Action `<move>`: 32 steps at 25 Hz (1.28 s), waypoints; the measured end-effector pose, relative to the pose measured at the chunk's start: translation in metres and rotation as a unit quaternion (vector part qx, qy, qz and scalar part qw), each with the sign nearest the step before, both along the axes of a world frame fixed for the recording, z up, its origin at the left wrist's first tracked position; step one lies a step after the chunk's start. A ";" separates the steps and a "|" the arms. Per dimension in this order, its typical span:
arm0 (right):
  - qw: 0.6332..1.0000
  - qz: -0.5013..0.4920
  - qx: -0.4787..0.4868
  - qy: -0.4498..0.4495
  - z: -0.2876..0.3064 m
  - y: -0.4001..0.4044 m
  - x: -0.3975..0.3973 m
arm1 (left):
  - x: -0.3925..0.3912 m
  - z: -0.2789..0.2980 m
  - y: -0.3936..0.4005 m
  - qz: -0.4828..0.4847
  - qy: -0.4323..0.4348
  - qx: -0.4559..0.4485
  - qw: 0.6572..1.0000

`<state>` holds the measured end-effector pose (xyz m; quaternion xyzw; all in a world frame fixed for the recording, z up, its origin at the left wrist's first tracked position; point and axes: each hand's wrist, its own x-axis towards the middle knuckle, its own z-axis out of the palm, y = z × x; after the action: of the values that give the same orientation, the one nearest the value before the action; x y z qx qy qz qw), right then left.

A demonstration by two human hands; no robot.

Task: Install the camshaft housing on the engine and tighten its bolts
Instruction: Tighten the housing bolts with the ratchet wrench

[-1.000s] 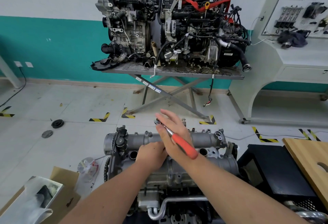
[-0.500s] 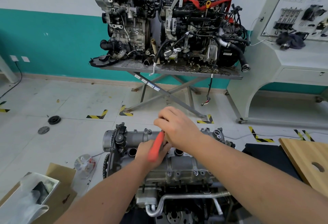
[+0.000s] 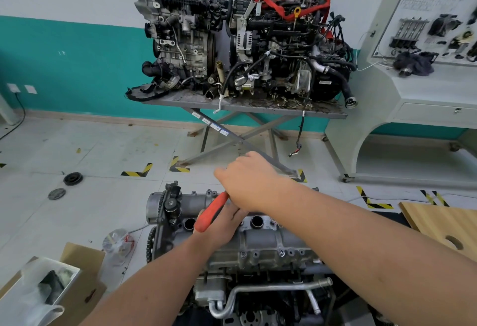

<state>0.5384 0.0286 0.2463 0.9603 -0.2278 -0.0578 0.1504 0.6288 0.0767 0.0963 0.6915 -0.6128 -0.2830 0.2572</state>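
Orange plastic marks the grip of the steel ratchet wrench (image 3: 211, 211), which slants up from lower left toward the right hand (image 3: 247, 181). That hand is curled over the tool's upper end, hiding its head, so it probably sits on a bolt along the far edge, though the bolt itself cannot be seen. The left hand (image 3: 219, 225) lies beneath the handle on the casting, fingers bent around the shaft area; whether it actually clasps the tool or only steadies it is unclear. Holding it that way seems meant to keep the tool square on the fastener while the other hand swings.

The grey cast-aluminium camshaft housing (image 3: 268, 240) sits on top of the engine (image 3: 258, 297) in the lower middle of the view, already in place. It is matte and ribbed, with round dark plug wells (image 3: 256, 221) along its centre and small bolt heads (image 3: 280, 252) dotting its near flange. A toothed sprocket (image 3: 149, 244) shows at its left end.
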 end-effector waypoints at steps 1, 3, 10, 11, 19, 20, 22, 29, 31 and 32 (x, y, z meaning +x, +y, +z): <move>1.000 -0.002 -0.003 0.013 0.001 0.000 0.002 | 0.001 -0.002 -0.001 0.002 -0.004 -0.004 1.000; 1.000 -0.010 0.006 0.024 0.005 -0.001 0.004 | 0.003 -0.005 -0.001 0.002 -0.012 -0.015 1.000; 0.978 -0.161 0.114 -0.066 0.004 -0.007 0.004 | 0.004 -0.008 -0.005 0.020 -0.171 0.023 0.985; 0.965 -0.192 0.159 -0.079 0.003 -0.009 0.005 | 0.003 -0.009 -0.005 0.018 -0.170 0.027 0.985; 0.791 -0.313 0.436 -0.293 0.004 -0.015 0.003 | 0.005 -0.010 -0.006 0.031 -0.148 0.022 0.988; 0.784 -0.316 0.440 -0.305 0.004 -0.015 0.002 | 0.005 -0.010 -0.006 0.030 -0.148 0.020 0.988; 0.770 -0.320 0.452 -0.317 0.000 -0.015 0.002 | 0.005 -0.010 -0.005 0.026 -0.157 0.019 0.987; 0.628 -0.367 0.548 -0.414 -0.014 -0.020 0.005 | 0.005 -0.009 -0.007 0.015 -0.160 0.018 0.987; 0.436 -0.379 0.644 -0.502 -0.020 -0.019 0.003 | 0.006 -0.010 -0.007 0.008 -0.168 0.019 0.986; 0.364 -0.370 0.669 -0.531 -0.024 -0.017 0.001 | 0.005 -0.010 -0.007 0.004 -0.172 0.018 0.985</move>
<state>0.5395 0.0117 0.2220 0.3962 -0.4798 0.2811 -0.7306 0.6343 0.0698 0.0863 0.7371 -0.6398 -0.1694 0.1368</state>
